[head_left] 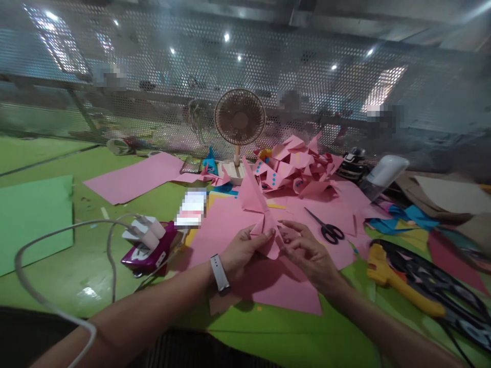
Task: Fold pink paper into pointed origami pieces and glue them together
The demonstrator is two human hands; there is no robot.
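My left hand (242,250), with a grey watch strap on its wrist, pinches a folded pink paper (253,194) between thumb and fingers. The folded piece stands up to a tall point above the hand. My right hand (312,258) is at its right edge, thumb and fingers curled against the lower fold. Pink sheets (280,286) lie flat on the green table beneath both hands. Black-handled scissors (330,232) rest on pink paper just right of my right hand. Behind them sits a heap of folded pink paper pieces (297,163), some with blue dots.
A small fan (240,118) stands at the back before a perforated metal screen. Left are a lit phone (191,207), a purple power block (148,255) with a looping cable, and a green sheet (36,220). A yellow-handled glue gun (402,286) lies at right.
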